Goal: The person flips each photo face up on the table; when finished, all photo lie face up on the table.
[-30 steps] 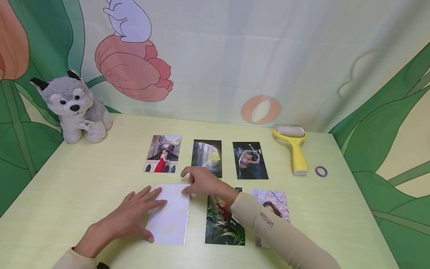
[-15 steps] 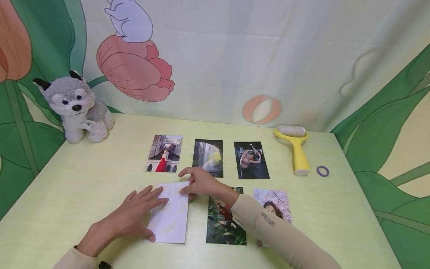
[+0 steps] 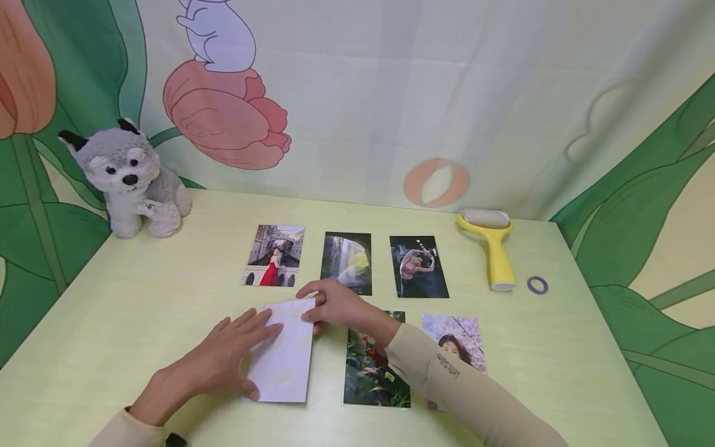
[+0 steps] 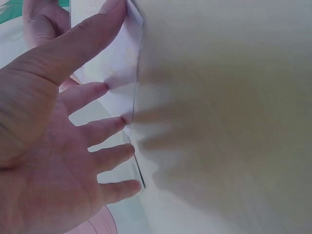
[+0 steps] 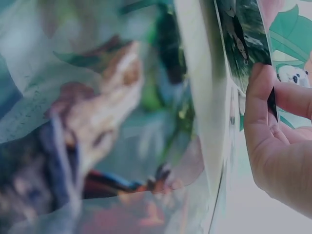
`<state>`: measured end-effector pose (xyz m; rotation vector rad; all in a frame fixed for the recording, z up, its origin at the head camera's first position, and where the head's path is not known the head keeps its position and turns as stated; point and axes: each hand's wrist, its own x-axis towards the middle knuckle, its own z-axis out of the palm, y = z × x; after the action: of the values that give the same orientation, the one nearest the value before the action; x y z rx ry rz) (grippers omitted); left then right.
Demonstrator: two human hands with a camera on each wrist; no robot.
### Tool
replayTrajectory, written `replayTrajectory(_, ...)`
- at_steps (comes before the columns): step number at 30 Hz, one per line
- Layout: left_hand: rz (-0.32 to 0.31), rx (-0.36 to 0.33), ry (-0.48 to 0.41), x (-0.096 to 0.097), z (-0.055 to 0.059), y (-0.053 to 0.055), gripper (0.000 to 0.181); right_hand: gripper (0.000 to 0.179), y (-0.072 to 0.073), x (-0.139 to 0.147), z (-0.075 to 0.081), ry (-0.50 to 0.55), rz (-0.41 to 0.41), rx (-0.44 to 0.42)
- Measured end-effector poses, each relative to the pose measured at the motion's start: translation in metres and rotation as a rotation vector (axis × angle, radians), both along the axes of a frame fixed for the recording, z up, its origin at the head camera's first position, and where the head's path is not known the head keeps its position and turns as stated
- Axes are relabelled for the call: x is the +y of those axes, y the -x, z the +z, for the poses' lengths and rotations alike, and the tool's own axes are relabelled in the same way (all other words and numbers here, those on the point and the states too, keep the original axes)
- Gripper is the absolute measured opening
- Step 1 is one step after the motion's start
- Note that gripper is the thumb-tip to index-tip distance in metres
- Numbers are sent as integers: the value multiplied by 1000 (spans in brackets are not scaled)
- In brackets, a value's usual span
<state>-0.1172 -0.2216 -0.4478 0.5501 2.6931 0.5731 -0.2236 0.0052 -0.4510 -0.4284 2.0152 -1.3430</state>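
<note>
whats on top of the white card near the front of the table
The left hand lies flat on the white card, and the right hand pinches its far corner. Whatever is on its underside is hidden.

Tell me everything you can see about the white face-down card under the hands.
The white rectangular glossy card lies blank side up on the pale green table, faintly reflecting yellow. Its far right corner is lifted slightly, pinched by the right hand. The left hand rests flat on its left edge, thumb at the near corner.
</note>
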Motion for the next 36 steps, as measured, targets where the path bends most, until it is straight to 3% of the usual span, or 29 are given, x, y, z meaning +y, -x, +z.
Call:
replayTrajectory(5,-14,34,-40,1,6,1,107,45,4,4,4,82,-25,-25)
replayTrajectory(9,-33,96,-74,2,8,0,110,45,5,6,9,95,-57,-17)
replayTrajectory(14,-36,124,-114,9,8,0,112,44,7,9,17,134,-119,-11)
replayTrajectory(23,-65,322,-150,21,2,2,103,40,12,12,24,269,-238,22)
replayTrajectory(29,-60,322,-172,28,5,2,89,36,10,11,28,317,-335,57)
replayTrajectory(36,-83,346,-299,29,6,3,84,27,9,10,28,384,-399,162)
